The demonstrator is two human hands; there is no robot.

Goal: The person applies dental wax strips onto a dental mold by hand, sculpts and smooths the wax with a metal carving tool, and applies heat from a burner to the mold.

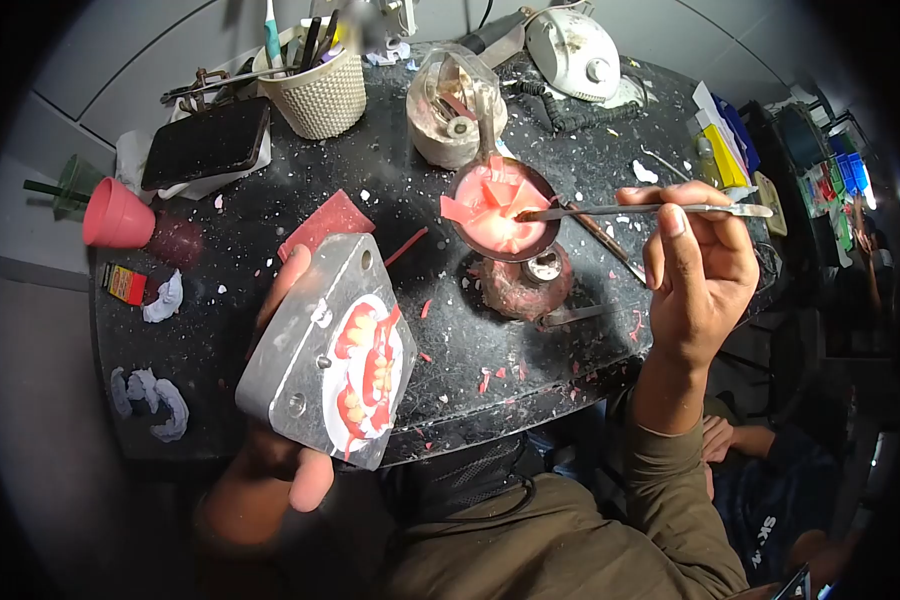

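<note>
My left hand is wrapped round a grey metal dental flask, tilted over the table's front edge. Set in white plaster on its face are yellowish teeth with red wax around them. My right hand grips a metal wax spatula between thumb and fingers. The spatula's far tip is in the pink wax, partly melted with solid strips on top, inside a small round pan. Under the pan stands a stained burner; no flame can be made out.
Behind the flask lies a pink wax sheet. A jar of scraps, a woven basket of tools and a white device stand at the back. A pink cup is at left. Another person's hand shows at lower right.
</note>
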